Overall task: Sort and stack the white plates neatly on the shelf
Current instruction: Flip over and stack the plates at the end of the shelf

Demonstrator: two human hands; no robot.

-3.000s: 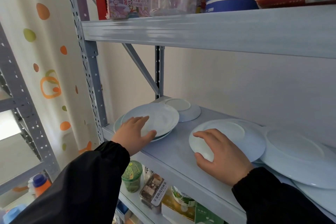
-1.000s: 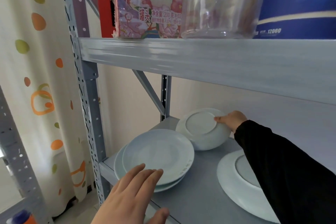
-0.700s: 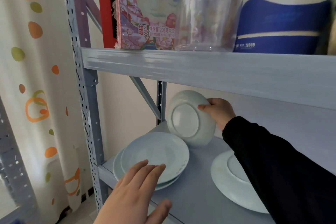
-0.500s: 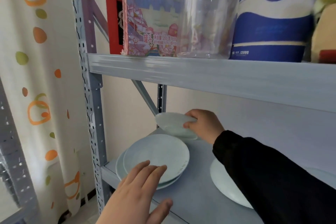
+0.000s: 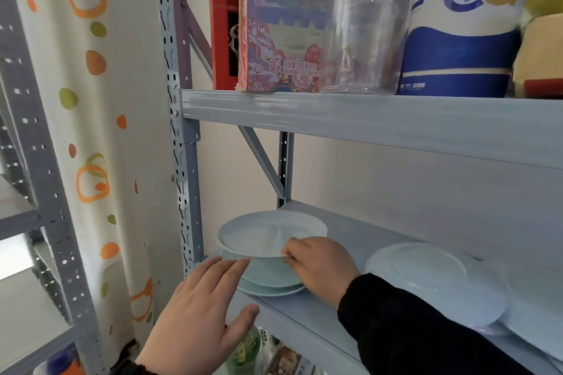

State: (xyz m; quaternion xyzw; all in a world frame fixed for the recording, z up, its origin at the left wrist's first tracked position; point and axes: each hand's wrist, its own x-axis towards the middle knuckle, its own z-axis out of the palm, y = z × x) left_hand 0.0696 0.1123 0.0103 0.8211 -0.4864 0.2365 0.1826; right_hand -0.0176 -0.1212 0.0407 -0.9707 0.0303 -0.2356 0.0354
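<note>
Our right hand [image 5: 320, 268] pinches the small plate [image 5: 268, 234] by its rim over the stack [image 5: 271, 288] at the shelf's [image 5: 307, 316] left end; our left hand [image 5: 201, 313] hovers beside it, fingers straight.

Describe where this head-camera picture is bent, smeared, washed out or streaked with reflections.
Head view: the wide lens bows the grey upright at left. Head view: reflections streak the clear jar. Head view: the top right corner is smeared, and the overlapping plates at right wash out, edges faint. Head view: the right hand and its held plate are fairly sharp.
</note>
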